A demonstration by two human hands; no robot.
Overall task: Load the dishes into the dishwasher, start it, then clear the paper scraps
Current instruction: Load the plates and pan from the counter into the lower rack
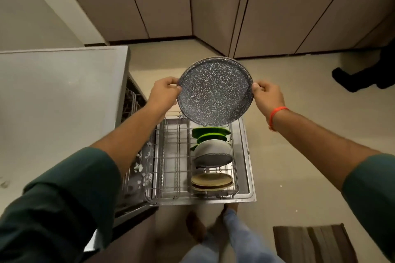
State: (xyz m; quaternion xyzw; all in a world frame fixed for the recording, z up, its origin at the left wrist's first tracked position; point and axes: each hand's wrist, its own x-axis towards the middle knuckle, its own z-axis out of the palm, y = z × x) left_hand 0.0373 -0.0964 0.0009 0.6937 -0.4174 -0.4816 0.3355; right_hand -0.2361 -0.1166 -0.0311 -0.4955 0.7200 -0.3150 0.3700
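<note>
The left hand (165,92) pinches the left rim of a speckled grey plate (214,92), thumb on the near face and fingers curled behind the edge. The right hand (267,96) grips the opposite rim the same way, and an orange thread band (275,116) circles its wrist. Between them the plate is held up in the air, tilted with its face toward the camera, above the far end of the pulled-out lower rack (173,156) of the dishwasher (245,156).

In the right half of the rack, dishes stand on edge in a row: green plates (210,133) farthest away, then a grey bowl (213,151) leaning against them, then tan plates (211,180) nearest the person. The left half of the rack shows only bare wire tines. Along the rack's left side lie small white bits (139,166), probably paper scraps, though the view there is too soft to be sure.

The grey top of the table (57,92) fills the left of the view, over the dishwasher opening. Both forearms come from dark green sleeves (64,209). Below the rack the person's feet and blue jeans (235,230) stand on the pale floor (299,156), with a brown striped mat (314,243) to the right. Beige cabinet doors (213,6) line the far wall.
</note>
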